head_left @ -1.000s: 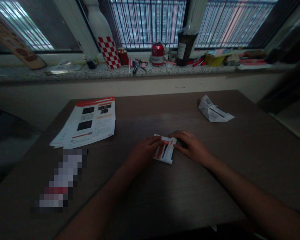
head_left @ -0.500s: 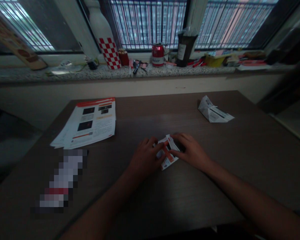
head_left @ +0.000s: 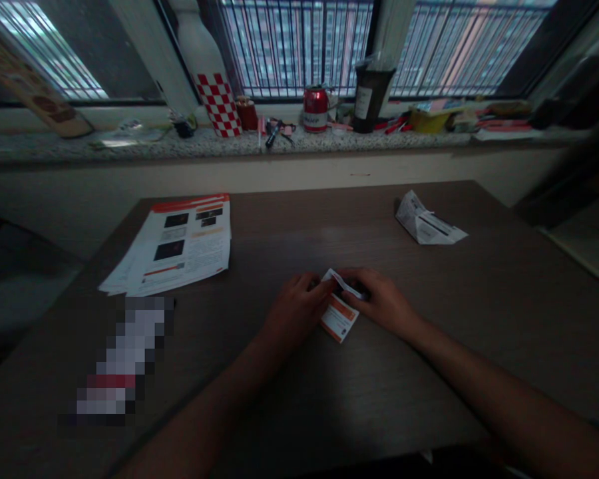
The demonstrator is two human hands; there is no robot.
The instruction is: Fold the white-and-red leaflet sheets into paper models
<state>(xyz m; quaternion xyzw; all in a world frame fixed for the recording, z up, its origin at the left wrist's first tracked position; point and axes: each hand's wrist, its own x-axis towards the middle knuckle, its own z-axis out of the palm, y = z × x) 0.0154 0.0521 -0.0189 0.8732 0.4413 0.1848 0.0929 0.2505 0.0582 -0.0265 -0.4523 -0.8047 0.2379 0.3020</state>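
Between my two hands, at the middle of the table, is a small folded sheet of printed paper (head_left: 340, 319) in white and orange. Its near part lies low toward me, while the far part stands up as a raised flap. My left hand (head_left: 299, 303) grips the paper's left side with fingers closed. On the other side, my right hand (head_left: 377, 296) pinches the raised flap between thumb and fingers. Some fingertips of both hands are hidden behind the paper.
A stack of printed sheets (head_left: 194, 246) lies at the table's left, with a blurred-out oblong item (head_left: 124, 359) nearer me. At the back right sits a folded paper piece (head_left: 429, 226). A checkered bottle (head_left: 217, 100), a red can (head_left: 315, 110) and a dark cup (head_left: 372, 96) line the windowsill.
The paper between my hands has been folded over: its far part now stands up and an orange-and-white panel shows nearest me. My hands have shifted only slightly.
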